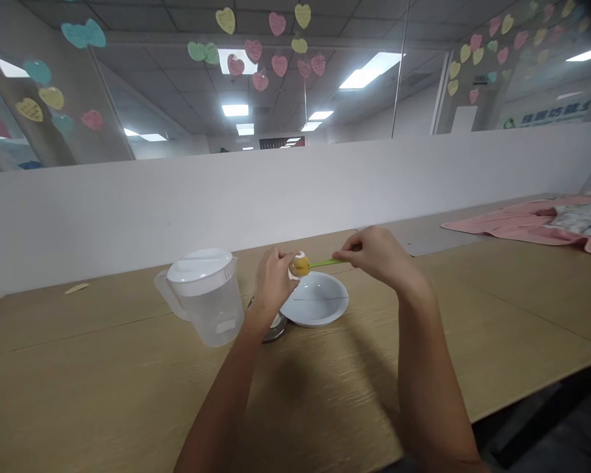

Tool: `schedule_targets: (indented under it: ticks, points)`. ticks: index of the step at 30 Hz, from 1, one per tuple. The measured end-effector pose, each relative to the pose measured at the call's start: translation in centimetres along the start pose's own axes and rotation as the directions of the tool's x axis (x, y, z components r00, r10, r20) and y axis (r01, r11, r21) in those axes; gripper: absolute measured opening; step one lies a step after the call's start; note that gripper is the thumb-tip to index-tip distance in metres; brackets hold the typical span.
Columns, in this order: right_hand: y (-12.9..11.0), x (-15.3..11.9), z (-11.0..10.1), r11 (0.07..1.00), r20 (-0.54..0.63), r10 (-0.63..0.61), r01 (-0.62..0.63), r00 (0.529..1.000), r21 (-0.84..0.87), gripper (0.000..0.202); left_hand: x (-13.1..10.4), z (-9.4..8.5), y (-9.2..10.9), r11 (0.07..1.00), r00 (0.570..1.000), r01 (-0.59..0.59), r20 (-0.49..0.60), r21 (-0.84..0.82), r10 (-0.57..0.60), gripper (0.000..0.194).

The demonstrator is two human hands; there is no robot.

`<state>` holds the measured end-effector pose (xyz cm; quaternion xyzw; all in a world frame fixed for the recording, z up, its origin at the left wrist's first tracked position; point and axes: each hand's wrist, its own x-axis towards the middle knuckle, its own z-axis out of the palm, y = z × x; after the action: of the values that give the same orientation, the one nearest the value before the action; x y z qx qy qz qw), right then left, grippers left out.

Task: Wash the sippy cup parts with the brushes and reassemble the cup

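My left hand is closed around a small, round, see-through-looking container whose edges are hard to make out. At its mouth shows a yellow, sponge-like head with a bit of white above it. A thin green handle runs from the yellow head to my right hand, which pinches its far end. Just below both hands stands a white bowl on the table. A round, shiny dark-rimmed object sits beside the bowl, partly hidden by my left wrist.
A clear plastic pitcher with a white lid stands left of my left hand. Farther left lies a small pale flat piece. A pink cloth spreads at the right on the wooden table. A white low wall borders the back.
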<state>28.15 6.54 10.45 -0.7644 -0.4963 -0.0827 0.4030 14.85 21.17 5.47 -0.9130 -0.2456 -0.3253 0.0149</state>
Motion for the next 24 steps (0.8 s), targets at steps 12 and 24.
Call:
schedule_targets:
  ticks: [12,24]
  points:
    - [0.5,-1.4,-1.7,0.999,-0.051,-0.029,0.027,0.998,-0.046,0.008,0.0,1.4,-0.7,0.992,0.996,-0.026,-0.076,0.125,0.035,0.049]
    - [12.4,4.3,4.5,0.896,0.023,0.445,-0.445,0.895,-0.003,0.025,0.2,0.6,-1.0,0.928,0.981,0.13,0.183,-0.35,-0.068,0.059]
